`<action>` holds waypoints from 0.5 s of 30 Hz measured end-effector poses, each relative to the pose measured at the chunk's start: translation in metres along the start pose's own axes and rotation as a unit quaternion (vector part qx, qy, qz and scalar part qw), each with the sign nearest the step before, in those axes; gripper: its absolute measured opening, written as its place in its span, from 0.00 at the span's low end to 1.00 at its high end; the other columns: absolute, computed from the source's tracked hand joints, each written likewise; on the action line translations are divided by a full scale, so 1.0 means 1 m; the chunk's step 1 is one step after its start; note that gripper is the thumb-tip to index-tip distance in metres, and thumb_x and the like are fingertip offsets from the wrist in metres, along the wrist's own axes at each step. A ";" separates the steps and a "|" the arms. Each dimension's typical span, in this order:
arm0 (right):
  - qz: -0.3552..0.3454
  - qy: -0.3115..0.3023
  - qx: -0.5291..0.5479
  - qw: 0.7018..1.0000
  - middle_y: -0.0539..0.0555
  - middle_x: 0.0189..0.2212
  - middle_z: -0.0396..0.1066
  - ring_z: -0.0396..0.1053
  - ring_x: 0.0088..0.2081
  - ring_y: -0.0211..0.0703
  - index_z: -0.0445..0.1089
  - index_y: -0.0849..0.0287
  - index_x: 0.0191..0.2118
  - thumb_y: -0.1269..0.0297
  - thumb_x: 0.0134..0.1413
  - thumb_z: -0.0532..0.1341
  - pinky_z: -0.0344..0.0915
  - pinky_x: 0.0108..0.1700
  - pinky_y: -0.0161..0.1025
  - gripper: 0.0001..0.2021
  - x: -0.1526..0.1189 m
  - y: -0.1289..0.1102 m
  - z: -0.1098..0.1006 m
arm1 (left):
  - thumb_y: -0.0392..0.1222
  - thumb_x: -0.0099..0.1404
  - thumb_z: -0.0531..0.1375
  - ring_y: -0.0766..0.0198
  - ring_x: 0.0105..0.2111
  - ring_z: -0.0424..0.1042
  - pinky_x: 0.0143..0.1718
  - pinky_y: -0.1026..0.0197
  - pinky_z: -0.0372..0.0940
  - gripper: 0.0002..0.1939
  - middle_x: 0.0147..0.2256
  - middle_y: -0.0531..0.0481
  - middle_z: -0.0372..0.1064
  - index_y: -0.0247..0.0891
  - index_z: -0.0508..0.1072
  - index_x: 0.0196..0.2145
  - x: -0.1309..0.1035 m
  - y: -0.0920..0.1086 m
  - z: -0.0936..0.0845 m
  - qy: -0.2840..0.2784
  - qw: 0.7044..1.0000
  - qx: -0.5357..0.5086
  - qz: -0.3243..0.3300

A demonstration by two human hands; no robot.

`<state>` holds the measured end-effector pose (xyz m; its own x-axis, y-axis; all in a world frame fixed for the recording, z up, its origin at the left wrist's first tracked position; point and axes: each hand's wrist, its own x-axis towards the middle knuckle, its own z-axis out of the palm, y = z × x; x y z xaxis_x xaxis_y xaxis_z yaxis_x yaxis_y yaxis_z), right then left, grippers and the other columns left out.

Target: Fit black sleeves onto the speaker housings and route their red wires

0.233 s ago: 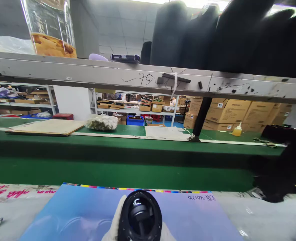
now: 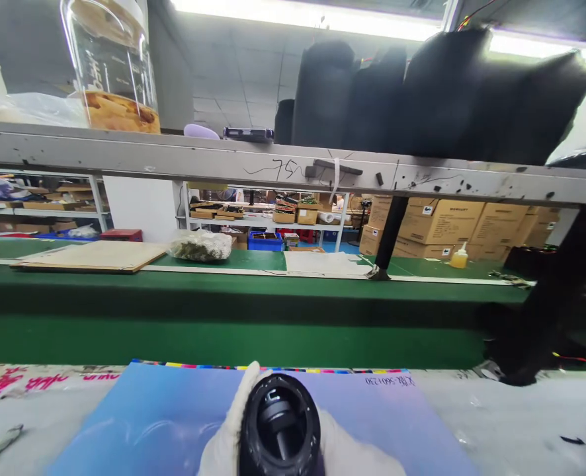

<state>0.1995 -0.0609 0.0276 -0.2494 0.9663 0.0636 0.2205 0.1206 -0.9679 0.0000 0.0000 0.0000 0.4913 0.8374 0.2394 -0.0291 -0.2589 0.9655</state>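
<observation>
A glossy black hollow part [image 2: 279, 430] with a round open end is at the bottom middle, its opening facing me. Inside the opening shows a darker ring-shaped piece with a stem; its lower body runs out of the picture. My left hand [image 2: 223, 433], in a white glove, grips its left side with one finger stretched up along the rim. Against its right side is my right hand [image 2: 355, 449], also white-gloved, its fingertips hidden behind the part. Beneath lies a blue and purple printed sheet [image 2: 139, 403] with a coloured strip along its far edge.
A green conveyor belt [image 2: 99, 337] runs across beyond the sheet. Overhead, a shelf [image 2: 198, 158] holds a glass jar [image 2: 119, 79], a phone [image 2: 248, 135] and tall black items [image 2: 352, 99]. A black post [image 2: 541, 324] stands at right. A board [image 2: 89, 256] lies beyond the belt.
My view has tilted slightly up and shifted right. More of both gloved hands shows around the black part, the right one especially.
</observation>
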 end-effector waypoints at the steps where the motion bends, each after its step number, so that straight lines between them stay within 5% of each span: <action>1: 0.001 -0.008 0.004 1.000 0.51 0.57 0.70 0.64 0.60 0.59 0.55 0.42 0.65 0.59 0.40 0.74 0.61 0.61 0.49 0.45 -0.003 -0.009 -0.004 | 0.58 0.49 0.70 0.46 0.60 0.64 0.65 0.47 0.53 0.54 0.59 0.47 0.66 0.47 0.51 0.67 0.001 0.003 -0.002 -0.008 1.000 0.017 0.010; 4: -0.004 -0.059 0.008 0.998 0.51 0.61 0.64 0.58 0.63 0.60 0.53 0.46 0.66 0.64 0.30 0.77 0.55 0.64 0.50 0.55 -0.004 -0.035 -0.015 | 0.58 0.45 0.71 0.45 0.59 0.66 0.61 0.48 0.58 0.61 0.59 0.43 0.67 0.43 0.45 0.69 0.006 0.014 -0.005 -0.054 0.997 0.042 0.018; 9: 0.021 -0.084 -0.004 0.996 0.53 0.57 0.67 0.63 0.60 0.56 0.56 0.47 0.65 0.64 0.29 0.78 0.62 0.60 0.49 0.53 0.001 -0.059 -0.022 | 0.63 0.44 0.70 0.45 0.56 0.69 0.58 0.48 0.64 0.65 0.58 0.40 0.67 0.42 0.39 0.69 0.015 0.019 0.002 -0.084 0.996 0.010 0.028; 13: -0.020 -0.040 0.004 0.999 0.54 0.62 0.60 0.59 0.63 0.57 0.54 0.47 0.66 0.59 0.30 0.78 0.58 0.62 0.50 0.54 0.000 -0.049 -0.010 | 0.64 0.64 0.55 0.54 0.59 0.65 0.64 0.50 0.54 0.44 0.60 0.41 0.65 0.43 0.44 0.69 0.018 0.006 0.010 -0.048 0.997 -0.027 0.048; 15: -0.030 -0.008 0.000 1.000 0.57 0.64 0.57 0.56 0.64 0.59 0.53 0.49 0.66 0.57 0.40 0.75 0.55 0.63 0.56 0.48 -0.003 -0.040 -0.002 | 0.61 0.67 0.54 0.56 0.60 0.65 0.66 0.50 0.49 0.36 0.57 0.43 0.68 0.44 0.52 0.67 0.016 -0.001 0.010 -0.024 0.999 -0.011 0.047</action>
<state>0.1933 -0.0681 0.0667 -0.2777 0.9535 0.1173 0.2044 0.1780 -0.9626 0.0165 0.0091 0.0020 0.5266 0.7858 0.3244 -0.0962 -0.3240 0.9412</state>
